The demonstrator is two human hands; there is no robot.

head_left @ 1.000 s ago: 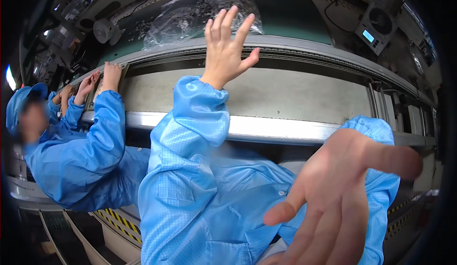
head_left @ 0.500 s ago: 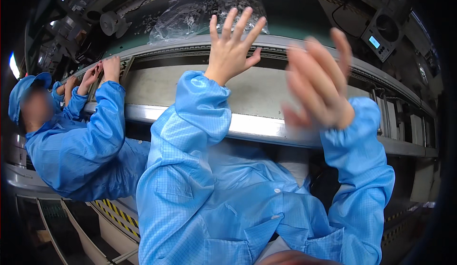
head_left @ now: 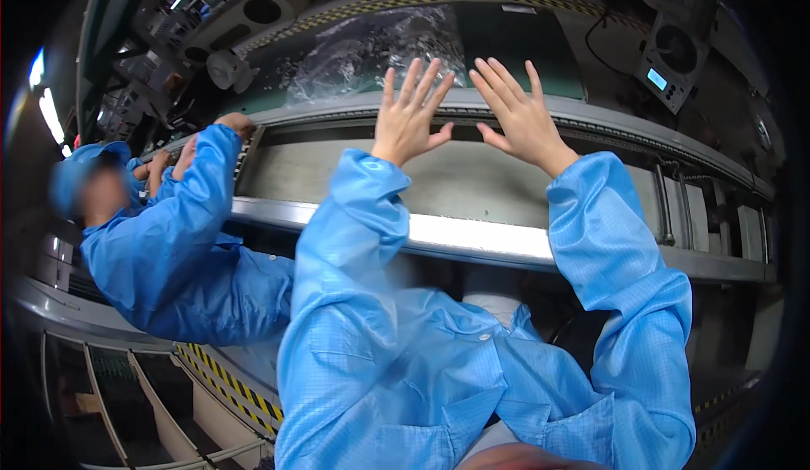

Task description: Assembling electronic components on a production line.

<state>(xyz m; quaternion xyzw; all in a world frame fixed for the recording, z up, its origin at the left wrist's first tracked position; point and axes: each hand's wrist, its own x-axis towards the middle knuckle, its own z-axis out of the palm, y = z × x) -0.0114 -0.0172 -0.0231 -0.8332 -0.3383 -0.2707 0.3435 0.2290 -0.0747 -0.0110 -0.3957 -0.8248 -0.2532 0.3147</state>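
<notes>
Both of my hands are raised over the conveyor line, backs up, fingers spread. My left hand (head_left: 408,124) is open and holds nothing. Close to its right, my right hand (head_left: 525,122) is open too, its thumb pointing toward the left thumb with a gap between them. Beneath them runs the conveyor (head_left: 456,185), a pale flat bed between metal rails. Past the fingertips, clear plastic bags (head_left: 363,52) with many small grey and dark parts lie on a green surface (head_left: 519,52). Blue sleeves cover both my forearms.
A co-worker in blue (head_left: 181,259) works at the line on my left. A small white fan (head_left: 228,69) stands at the far left. On the far right is a device with a lit display (head_left: 666,69). Divided bins (head_left: 126,402) sit at the lower left.
My right hand, blurred before, has moved left and away from me and now shows flat beside the left. The left hand stays spread. The co-worker's near arm has shifted.
</notes>
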